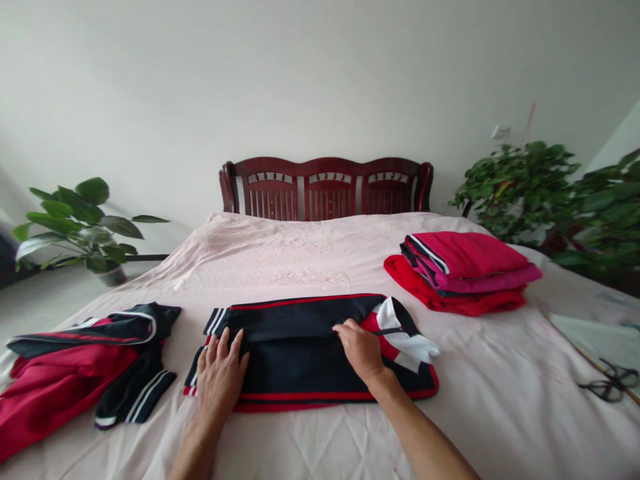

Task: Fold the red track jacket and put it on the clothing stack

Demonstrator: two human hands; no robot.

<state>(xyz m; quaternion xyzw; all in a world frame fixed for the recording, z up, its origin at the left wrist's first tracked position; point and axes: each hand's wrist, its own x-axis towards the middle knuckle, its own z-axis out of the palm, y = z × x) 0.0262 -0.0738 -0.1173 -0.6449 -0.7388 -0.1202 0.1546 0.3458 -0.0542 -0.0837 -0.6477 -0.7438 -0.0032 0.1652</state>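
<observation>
A dark navy jacket [300, 373] with red edging and a white-and-red collar end lies folded into a long rectangle on the bed. Its striped cuffs point left and the collar end points right. My left hand [220, 370] rests flat on the jacket near the cuffs, fingers spread. Toward the collar, my right hand [361, 350] is closed, its thumb and forefinger pinching the navy fabric near the middle crease. Part of the jacket is hidden under both hands.
A crumpled red-and-navy jacket [75, 373] lies at left. Folded red and magenta clothes [465, 273] are stacked at right. Black-framed glasses [610, 380] lie near the right edge. Beyond the pale bedsheet [300, 257] stands a wooden headboard [327, 190], with potted plants on both sides.
</observation>
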